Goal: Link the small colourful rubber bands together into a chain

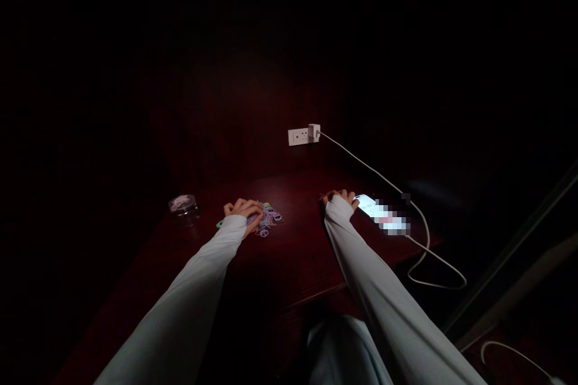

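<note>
My left hand [244, 212] rests on a small pile of thin, pastel-coloured elastic bands [270, 216], fingers bent and slightly apart. Purple, pink and green loops stick out to its right, and a green one shows by the wrist. What lies under the palm is hidden. Off to the right, my right hand [342, 197] is low on the tabletop with its fingers curled in. A faint thin strand shows at its left side, too dim to name. Its outer fingers come close to the top end of a lit phone [382, 215].
A clear round jar [183, 204] with a pinkish lid stands left on the dark red table [293, 264]. A white charger [314, 131] sits in the wall socket [298, 136]. Its cable [374, 171] loops past the table's right edge to the phone. The surroundings are very dark.
</note>
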Demonstrator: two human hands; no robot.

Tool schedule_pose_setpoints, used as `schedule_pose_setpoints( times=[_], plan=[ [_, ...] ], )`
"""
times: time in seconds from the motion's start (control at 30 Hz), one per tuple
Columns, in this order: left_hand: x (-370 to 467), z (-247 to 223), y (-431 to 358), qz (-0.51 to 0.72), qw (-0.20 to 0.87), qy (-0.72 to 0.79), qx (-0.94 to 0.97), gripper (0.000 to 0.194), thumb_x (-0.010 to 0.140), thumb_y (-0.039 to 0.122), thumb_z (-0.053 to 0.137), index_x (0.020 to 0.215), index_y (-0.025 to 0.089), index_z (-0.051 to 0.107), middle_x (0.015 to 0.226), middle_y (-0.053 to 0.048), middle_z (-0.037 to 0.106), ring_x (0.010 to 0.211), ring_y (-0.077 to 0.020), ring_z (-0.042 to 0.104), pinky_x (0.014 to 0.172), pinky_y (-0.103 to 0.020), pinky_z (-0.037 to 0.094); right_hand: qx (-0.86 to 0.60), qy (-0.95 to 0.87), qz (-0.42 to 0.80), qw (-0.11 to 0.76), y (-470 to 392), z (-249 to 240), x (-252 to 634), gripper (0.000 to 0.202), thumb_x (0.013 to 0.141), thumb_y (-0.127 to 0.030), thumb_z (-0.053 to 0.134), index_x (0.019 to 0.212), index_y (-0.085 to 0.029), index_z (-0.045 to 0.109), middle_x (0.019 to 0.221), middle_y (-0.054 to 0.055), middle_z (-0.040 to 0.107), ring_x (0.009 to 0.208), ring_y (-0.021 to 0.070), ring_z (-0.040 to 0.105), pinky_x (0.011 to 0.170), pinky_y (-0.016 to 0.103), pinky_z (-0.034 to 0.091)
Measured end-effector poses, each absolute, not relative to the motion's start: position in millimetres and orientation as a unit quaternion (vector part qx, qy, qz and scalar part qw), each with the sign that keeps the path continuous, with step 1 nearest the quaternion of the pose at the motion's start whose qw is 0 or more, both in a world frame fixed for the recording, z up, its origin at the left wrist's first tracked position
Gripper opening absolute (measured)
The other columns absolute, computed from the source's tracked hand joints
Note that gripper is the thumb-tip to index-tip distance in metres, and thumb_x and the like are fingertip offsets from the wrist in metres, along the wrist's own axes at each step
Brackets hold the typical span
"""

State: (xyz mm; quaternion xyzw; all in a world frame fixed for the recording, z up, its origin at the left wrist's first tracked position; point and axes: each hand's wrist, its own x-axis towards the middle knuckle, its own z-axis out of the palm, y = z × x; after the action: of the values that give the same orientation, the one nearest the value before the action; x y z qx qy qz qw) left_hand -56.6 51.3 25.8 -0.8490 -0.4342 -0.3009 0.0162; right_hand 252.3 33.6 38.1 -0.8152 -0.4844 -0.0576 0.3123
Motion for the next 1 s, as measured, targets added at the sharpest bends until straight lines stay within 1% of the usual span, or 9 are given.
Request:
schedule_pose_setpoints(
  times=[0.17, 0.3, 0.47, 0.6, 0.67, 0.8, 0.9, 1.0],
  plan=[
    [-57, 26, 52, -0.297, 0.015, -0.443, -0.846, 0.017, 0.097, 0.032, 0.057, 0.095, 0.029, 0.074, 0.125, -0.001, 0.076, 0.113, -0.0263, 0.053, 0.093, -0.046, 0.025, -0.813, -0.467, -0.077, 0.34, 39, 35, 253, 0.026, 0.094, -0.035, 0.057, 0.097, -0.02, 0.078, 0.117, 0.016, 0.063, 0.114, 0.0338, 0.042, 0.094, 0.049, 0.029],
    [-57, 25, 54, -0.296, 0.015, -0.448, -0.844, 0.017, 0.097, 0.032, 0.057, 0.094, 0.029, 0.074, 0.125, -0.001, 0.076, 0.114, -0.0265, 0.052, 0.092, -0.047, 0.024, -0.818, -0.456, -0.079, 0.343, 40, 38, 248, 0.028, 0.094, -0.034, 0.054, 0.099, -0.02, 0.077, 0.119, 0.015, 0.063, 0.117, 0.035, 0.045, 0.097, 0.051, 0.032],
    [-58, 24, 55, -0.295, 0.013, -0.446, -0.845, 0.017, 0.098, 0.034, 0.057, 0.095, 0.029, 0.074, 0.124, 0.0, 0.076, 0.114, -0.0261, 0.053, 0.092, -0.046, 0.025, -0.8, -0.473, -0.117, 0.35, 35, 43, 244, 0.028, 0.095, -0.032, 0.052, 0.102, -0.02, 0.076, 0.129, 0.016, 0.06, 0.119, 0.0341, 0.044, 0.098, 0.048, 0.031],
    [-56, 23, 56, -0.297, 0.012, -0.447, -0.844, 0.018, 0.099, 0.035, 0.058, 0.095, 0.029, 0.074, 0.123, 0.0, 0.076, 0.114, -0.0264, 0.054, 0.092, -0.046, 0.025, -0.784, -0.493, -0.144, 0.349, 32, 44, 238, 0.028, 0.098, -0.032, 0.049, 0.103, -0.02, 0.074, 0.13, 0.015, 0.06, 0.117, 0.032, 0.045, 0.098, 0.045, 0.029],
    [-54, 24, 57, -0.299, 0.01, -0.449, -0.842, 0.017, 0.099, 0.035, 0.058, 0.094, 0.029, 0.074, 0.122, 0.0, 0.076, 0.114, -0.0263, 0.054, 0.091, -0.046, 0.025, -0.762, -0.534, -0.144, 0.337, 33, 44, 224, 0.028, 0.1, -0.032, 0.048, 0.105, -0.021, 0.073, 0.128, 0.013, 0.062, 0.115, 0.0306, 0.045, 0.098, 0.043, 0.03],
    [-49, 26, 55, -0.297, 0.011, -0.458, -0.838, 0.015, 0.098, 0.034, 0.06, 0.094, 0.029, 0.074, 0.122, -0.001, 0.077, 0.112, -0.0264, 0.055, 0.091, -0.045, 0.025, -0.665, -0.673, -0.124, 0.3, 34, 40, 171, 0.024, 0.099, -0.032, 0.052, 0.108, -0.022, 0.072, 0.123, 0.011, 0.065, 0.113, 0.0281, 0.047, 0.095, 0.039, 0.032],
    [-49, 28, 53, -0.287, 0.015, -0.469, -0.835, 0.015, 0.097, 0.033, 0.06, 0.095, 0.029, 0.074, 0.124, 0.0, 0.076, 0.114, -0.0264, 0.054, 0.091, -0.045, 0.026, -0.664, -0.658, -0.091, 0.343, 37, 35, 139, 0.021, 0.099, -0.03, 0.055, 0.105, -0.023, 0.073, 0.119, 0.009, 0.066, 0.111, 0.0265, 0.048, 0.092, 0.037, 0.032],
    [-51, 28, 53, -0.275, 0.012, -0.485, -0.83, 0.017, 0.098, 0.033, 0.058, 0.095, 0.03, 0.074, 0.126, 0.001, 0.076, 0.116, -0.0257, 0.053, 0.093, -0.045, 0.025, -0.664, -0.633, -0.042, 0.396, 42, 30, 135, 0.017, 0.097, -0.028, 0.059, 0.099, -0.025, 0.075, 0.115, 0.006, 0.067, 0.108, 0.0247, 0.048, 0.089, 0.034, 0.033]
  ],
)
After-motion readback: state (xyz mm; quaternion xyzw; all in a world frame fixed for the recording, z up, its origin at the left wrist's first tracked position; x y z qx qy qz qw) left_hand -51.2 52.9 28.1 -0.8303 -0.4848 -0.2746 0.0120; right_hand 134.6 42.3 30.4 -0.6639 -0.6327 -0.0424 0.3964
